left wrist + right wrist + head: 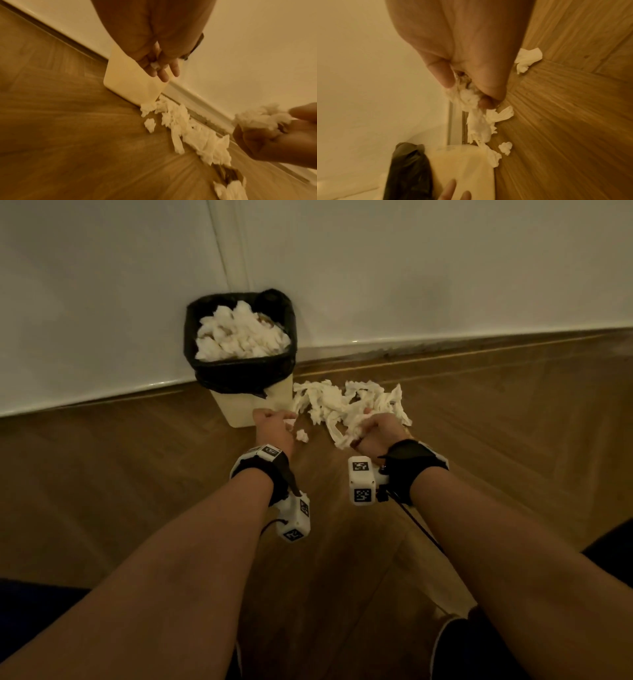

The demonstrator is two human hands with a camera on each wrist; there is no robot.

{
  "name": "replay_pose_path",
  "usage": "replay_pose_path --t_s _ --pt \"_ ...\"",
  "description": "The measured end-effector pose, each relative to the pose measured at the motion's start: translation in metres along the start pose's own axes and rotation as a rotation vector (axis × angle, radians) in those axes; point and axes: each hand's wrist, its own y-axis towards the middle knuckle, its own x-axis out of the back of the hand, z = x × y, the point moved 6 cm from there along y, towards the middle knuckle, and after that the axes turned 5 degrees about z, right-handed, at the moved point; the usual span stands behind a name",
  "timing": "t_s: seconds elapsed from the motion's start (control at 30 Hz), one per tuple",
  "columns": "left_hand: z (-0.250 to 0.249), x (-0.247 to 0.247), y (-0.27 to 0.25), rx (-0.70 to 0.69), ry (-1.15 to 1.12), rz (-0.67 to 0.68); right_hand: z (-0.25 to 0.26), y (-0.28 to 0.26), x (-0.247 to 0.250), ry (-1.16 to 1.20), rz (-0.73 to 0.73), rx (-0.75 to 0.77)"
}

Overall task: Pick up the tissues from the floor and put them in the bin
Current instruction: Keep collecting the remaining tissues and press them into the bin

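Observation:
A cream bin (239,409) lined with a black bag (236,371) stands against the wall, heaped with white tissues (239,335). To its right a pile of crumpled tissues (329,402) lies on the wooden floor. My right hand (375,424) grips a wad of tissues (469,100) at the pile's near edge, strands trailing down to the floor. My left hand (274,421) hovers in front of the bin's wall (130,83), fingers (163,77) mostly extended, with a small tissue scrap (155,65) pinched near the thumb.
A loose tissue bit (301,435) lies on the floor between my hands. Another tissue (527,59) lies apart behind my right hand. The white wall and skirting (445,344) run close behind the bin. Dark clothing shows at the bottom corners.

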Motion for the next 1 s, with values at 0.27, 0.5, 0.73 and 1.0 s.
replay_pose_path --t_s 0.27,0.5,0.73,1.0 --pt "-0.019 0.109 0.007 -0.198 0.065 -0.229 0.035 -0.012 -0.099 -0.285 0.188 0.275" --pt "-0.044 0.168 0.034 -0.239 0.328 -0.279 0.053 -0.001 -0.197 -0.827 0.149 0.561" --pt "-0.044 0.156 0.063 -0.165 0.423 -0.213 0.049 0.025 -0.235 -1.549 -0.004 0.782" --pt "-0.033 0.121 0.067 -0.167 0.717 0.054 0.01 0.041 -0.242 -2.091 0.076 0.646"
